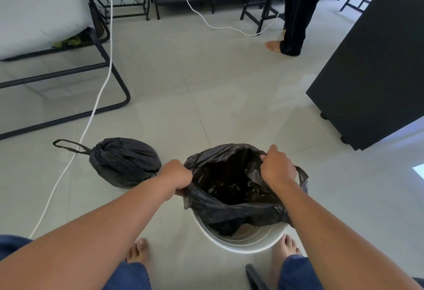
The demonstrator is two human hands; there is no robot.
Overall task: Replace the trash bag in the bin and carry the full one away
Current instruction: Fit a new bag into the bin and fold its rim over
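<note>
A white round bin (243, 245) stands on the floor between my bare feet. A fresh black trash bag (229, 211) hangs open over it, its lower part inside the bin. My left hand (175, 176) grips the bag's left rim. My right hand (276, 167) grips the right rim, and together they hold the mouth spread wide. The full black bag (125, 161), tied shut with a drawstring loop pointing left, lies on the tiles to the left of the bin.
A white cable (91, 115) runs across the floor left of the full bag. A black metal frame with a grey cushion (39, 14) stands at the far left. A black cabinet on wheels (371, 71) is at right. Another person's leg (296, 25) stands beyond.
</note>
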